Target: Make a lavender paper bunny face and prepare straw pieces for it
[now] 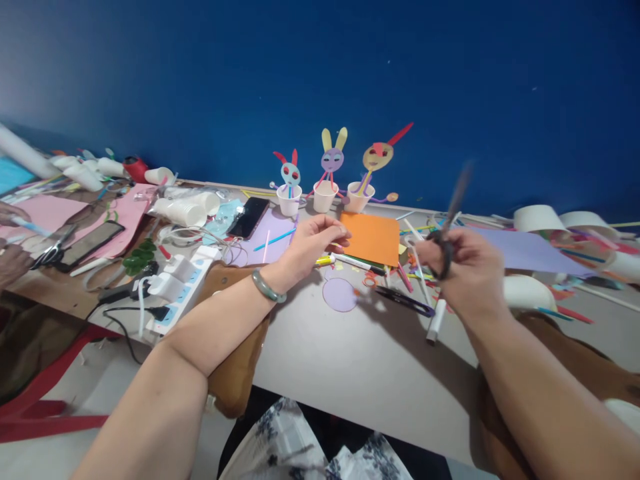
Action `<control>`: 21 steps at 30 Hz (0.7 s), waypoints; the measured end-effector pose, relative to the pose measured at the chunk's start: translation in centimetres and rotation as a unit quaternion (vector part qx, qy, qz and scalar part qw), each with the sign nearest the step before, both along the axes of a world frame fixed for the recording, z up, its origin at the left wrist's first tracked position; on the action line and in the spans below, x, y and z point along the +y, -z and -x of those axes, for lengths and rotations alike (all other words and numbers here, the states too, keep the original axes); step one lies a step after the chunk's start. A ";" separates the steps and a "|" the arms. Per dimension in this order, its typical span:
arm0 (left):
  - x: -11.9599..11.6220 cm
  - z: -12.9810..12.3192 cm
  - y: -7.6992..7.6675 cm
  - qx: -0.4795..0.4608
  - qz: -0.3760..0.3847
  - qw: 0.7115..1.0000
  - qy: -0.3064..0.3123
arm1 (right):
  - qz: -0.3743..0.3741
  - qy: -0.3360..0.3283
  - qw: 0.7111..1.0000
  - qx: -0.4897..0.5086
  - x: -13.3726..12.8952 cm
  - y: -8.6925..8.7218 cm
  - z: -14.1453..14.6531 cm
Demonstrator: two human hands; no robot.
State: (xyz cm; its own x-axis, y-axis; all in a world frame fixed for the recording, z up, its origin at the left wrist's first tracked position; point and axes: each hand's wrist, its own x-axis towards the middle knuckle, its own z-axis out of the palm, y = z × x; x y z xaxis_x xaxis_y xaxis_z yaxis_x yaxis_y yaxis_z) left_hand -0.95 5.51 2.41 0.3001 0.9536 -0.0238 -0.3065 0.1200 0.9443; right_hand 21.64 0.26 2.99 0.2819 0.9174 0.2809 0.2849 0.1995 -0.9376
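Note:
In my right hand (467, 270) is a pair of scissors (456, 200), gripped by the dark handles, with the blades pointing up and blurred. My left hand (317, 243) hovers by the left edge of a sheet of orange paper (370, 237). Its fingertips are pinched together, and whatever may be between them is hidden. Below it, a purple paper disc (340, 295) with a drawn outline lies on the table. A long, narrow black tool (404, 300) rests to the right of the disc. A yellow marker (325, 260) lies just under my left hand.
Three paper cups hold paper-faced figures by the blue wall, the middle figure (332, 160) with yellow ears. A power strip (185, 287), a phone (250, 217) and cables lie left. A co-worker's hand (13, 260) is near other scissors (53, 250). White bowls (540, 220) stand right.

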 end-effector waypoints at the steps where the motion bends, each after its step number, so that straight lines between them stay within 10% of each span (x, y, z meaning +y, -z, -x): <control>1: 0.0 0.0 0.0 0.005 -0.003 1.000 0.002 | -0.039 0.032 0.999 -0.008 0.1 -0.4 -0.4; 5: -0.2 0.1 0.0 0.028 -0.008 1.000 0.013 | -0.174 0.107 0.979 -0.011 0.9 -1.5 -1.8; 13: -0.3 0.0 0.0 0.038 -0.011 0.999 0.006 | -0.045 0.129 0.984 -0.114 1.0 -1.9 -3.2; 18: -0.4 0.0 -0.1 0.058 -0.010 0.998 0.005 | 0.052 -0.028 0.994 -0.096 0.1 -3.2 -4.2; 21: -0.4 0.0 -0.1 0.070 -0.013 0.997 0.000 | 0.138 -0.210 0.950 -0.186 -0.7 -4.0 -5.1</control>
